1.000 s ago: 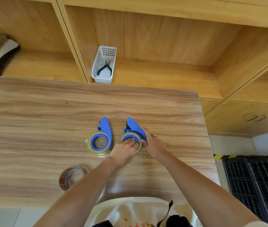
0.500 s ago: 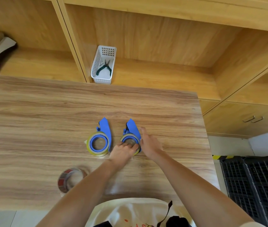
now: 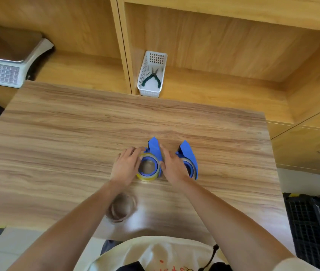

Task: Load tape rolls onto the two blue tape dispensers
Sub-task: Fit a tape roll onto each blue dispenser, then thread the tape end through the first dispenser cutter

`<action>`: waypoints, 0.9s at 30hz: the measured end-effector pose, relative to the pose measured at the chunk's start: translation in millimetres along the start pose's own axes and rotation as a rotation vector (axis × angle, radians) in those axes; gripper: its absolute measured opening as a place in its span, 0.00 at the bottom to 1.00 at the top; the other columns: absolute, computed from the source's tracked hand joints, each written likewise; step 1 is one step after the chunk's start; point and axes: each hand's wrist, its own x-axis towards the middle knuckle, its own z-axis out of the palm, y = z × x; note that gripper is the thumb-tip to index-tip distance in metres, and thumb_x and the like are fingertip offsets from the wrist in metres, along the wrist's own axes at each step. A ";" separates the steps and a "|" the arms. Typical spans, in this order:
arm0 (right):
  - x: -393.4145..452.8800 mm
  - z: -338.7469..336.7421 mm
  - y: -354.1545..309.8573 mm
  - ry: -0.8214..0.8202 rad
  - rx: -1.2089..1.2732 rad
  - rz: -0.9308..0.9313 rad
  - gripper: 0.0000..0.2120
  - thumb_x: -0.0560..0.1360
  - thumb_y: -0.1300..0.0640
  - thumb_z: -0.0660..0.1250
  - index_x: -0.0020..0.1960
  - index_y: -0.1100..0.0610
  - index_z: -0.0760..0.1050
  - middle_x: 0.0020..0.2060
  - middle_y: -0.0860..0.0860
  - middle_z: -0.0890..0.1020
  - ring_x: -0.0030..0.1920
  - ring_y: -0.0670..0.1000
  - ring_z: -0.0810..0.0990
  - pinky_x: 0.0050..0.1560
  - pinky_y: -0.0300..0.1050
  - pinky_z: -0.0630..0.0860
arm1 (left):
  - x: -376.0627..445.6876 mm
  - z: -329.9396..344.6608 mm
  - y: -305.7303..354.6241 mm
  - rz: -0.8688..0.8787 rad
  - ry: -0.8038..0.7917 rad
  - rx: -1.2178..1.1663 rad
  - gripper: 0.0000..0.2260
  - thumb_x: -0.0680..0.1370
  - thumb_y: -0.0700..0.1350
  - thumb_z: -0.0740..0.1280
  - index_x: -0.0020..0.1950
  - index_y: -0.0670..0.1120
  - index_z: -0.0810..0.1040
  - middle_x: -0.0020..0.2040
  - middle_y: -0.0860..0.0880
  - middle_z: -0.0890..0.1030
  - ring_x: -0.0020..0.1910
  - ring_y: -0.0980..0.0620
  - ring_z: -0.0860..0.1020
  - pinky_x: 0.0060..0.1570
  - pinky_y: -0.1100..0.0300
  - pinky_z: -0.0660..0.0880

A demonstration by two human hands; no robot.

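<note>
Apparently both dispensers point away; hands flank one.

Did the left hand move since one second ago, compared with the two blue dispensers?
Yes. The left hand went leftward, from the right dispenser to the left dispenser, now touching its yellowish tape roll.

Two blue tape dispensers sit on the surface: one at centre, the other at its three o'clock. Three tape rolls: one yellowish on the centre dispenser, one on the other, one loose at seven o'clock. Two hands. One white basket at twelve o'clock holds one pair of pliers. One scale at ten o'clock.
</note>
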 end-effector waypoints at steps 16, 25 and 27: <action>13.2 31.3 -44.3 0.028 -0.016 0.342 0.45 0.77 0.65 0.63 0.78 0.45 0.35 0.63 0.57 0.72 0.51 0.61 0.79 0.41 0.54 0.77 | -3.5 -20.9 -51.5 -0.025 -0.327 -0.095 0.30 0.76 0.64 0.42 0.67 0.53 0.72 0.61 0.49 0.77 0.60 0.44 0.74 0.58 0.48 0.69; -3.5 30.7 -55.5 0.198 0.566 0.321 0.39 0.79 0.64 0.61 0.79 0.44 0.43 0.69 0.56 0.71 0.58 0.60 0.77 0.55 0.54 0.76 | 9.6 -23.3 -47.2 -0.388 -0.359 -0.750 0.20 0.84 0.55 0.52 0.48 0.47 0.80 0.44 0.47 0.82 0.47 0.47 0.80 0.50 0.56 0.75; -3.8 27.3 -55.7 0.223 0.676 0.300 0.38 0.78 0.67 0.61 0.79 0.48 0.46 0.74 0.52 0.65 0.70 0.56 0.69 0.66 0.50 0.69 | 13.1 -32.7 -31.2 -0.487 -0.492 -0.949 0.23 0.83 0.58 0.50 0.48 0.48 0.81 0.44 0.48 0.83 0.46 0.49 0.80 0.46 0.60 0.76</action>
